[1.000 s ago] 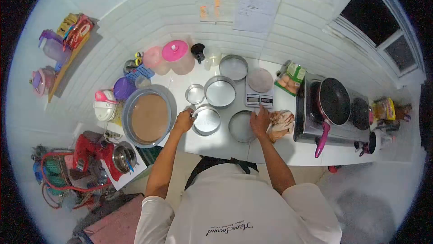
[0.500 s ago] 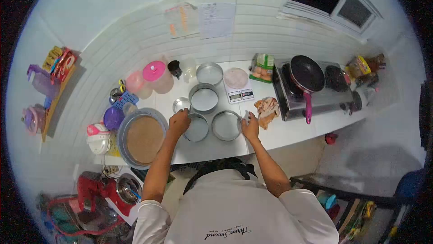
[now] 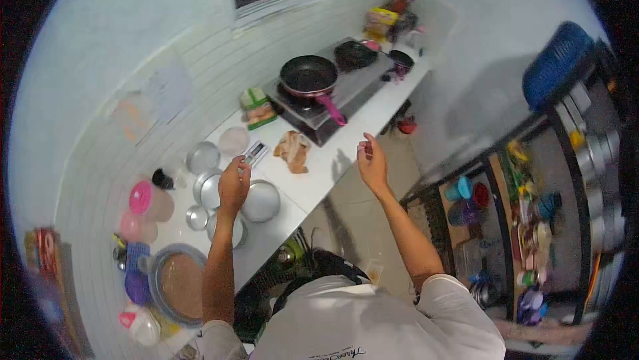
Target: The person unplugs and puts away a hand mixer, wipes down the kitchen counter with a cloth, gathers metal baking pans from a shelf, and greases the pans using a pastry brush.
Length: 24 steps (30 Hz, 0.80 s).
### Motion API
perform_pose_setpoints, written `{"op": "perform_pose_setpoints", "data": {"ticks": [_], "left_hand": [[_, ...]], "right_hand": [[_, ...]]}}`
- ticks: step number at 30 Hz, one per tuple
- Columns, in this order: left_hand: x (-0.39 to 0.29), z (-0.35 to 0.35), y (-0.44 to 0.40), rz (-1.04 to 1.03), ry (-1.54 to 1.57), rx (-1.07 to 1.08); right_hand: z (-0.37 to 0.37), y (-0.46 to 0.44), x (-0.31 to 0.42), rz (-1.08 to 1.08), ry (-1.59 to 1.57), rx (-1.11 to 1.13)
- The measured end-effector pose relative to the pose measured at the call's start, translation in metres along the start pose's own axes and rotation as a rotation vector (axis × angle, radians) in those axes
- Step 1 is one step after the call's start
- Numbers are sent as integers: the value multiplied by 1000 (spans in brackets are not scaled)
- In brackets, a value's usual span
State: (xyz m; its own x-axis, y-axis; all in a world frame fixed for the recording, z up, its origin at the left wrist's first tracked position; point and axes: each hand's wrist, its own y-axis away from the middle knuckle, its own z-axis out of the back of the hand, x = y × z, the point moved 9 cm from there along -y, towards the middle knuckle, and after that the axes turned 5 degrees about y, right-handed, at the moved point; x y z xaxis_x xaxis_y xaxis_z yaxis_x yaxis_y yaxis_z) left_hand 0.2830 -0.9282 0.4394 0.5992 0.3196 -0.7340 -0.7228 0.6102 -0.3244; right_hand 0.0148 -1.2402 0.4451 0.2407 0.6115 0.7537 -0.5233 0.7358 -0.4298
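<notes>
My left hand (image 3: 234,185) hovers over the round metal cake tins, its fingers curled together; whatever may be in them is hidden. Right beside it lies a shallow round cake tin (image 3: 261,201), and another tin (image 3: 208,191) is partly behind the hand. A digital kitchen scale (image 3: 255,152) sits just beyond the fingertips. Past the counter's front edge, my right hand (image 3: 374,166) is held in the air with fingers bent in; a small pale spot shows at them, too blurred to name. A crumpled brown-and-white cloth (image 3: 293,152) lies on the counter between both hands.
A frying pan (image 3: 308,76) with a pink handle stands on the stove (image 3: 326,124). A large grey tub (image 3: 158,287) of brown contents is at the left, near a pink-lidded container (image 3: 140,197). A dark shelf rack (image 3: 506,240) with kitchenware stands at the right.
My view has swung to the right, bringing the shelf rack in. My right hand has left the counter beside the tins and is now past its edge. My left hand has shifted toward the scale.
</notes>
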Motion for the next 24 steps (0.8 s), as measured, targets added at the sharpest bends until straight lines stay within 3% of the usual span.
{"op": "perform_pose_setpoints", "data": {"ticks": [3,7,10,11,14,15,19,24], "left_hand": [[-67,-29,-31,-124,147,71],[-155,-82,-65,-425,172,117],[-221,-120,-73,-386,238,301],[-242,-131,-75,-495,254,284],[-301,-162,-74,-561,286,376],[-334,-161,-71,-789,262,251],[-396,-202,-65,-652,413,443],[-484,-248,-49,-741,488,494]], "right_hand": [[86,-5,-2,76,82,-194],[194,-1,0,-21,214,-338],[265,7,1,-77,288,-416],[288,11,2,-63,303,-464],[355,24,9,-80,384,-525],[378,23,13,-14,369,-546],[467,41,28,-23,544,-650],[565,56,57,15,635,-717]]}}
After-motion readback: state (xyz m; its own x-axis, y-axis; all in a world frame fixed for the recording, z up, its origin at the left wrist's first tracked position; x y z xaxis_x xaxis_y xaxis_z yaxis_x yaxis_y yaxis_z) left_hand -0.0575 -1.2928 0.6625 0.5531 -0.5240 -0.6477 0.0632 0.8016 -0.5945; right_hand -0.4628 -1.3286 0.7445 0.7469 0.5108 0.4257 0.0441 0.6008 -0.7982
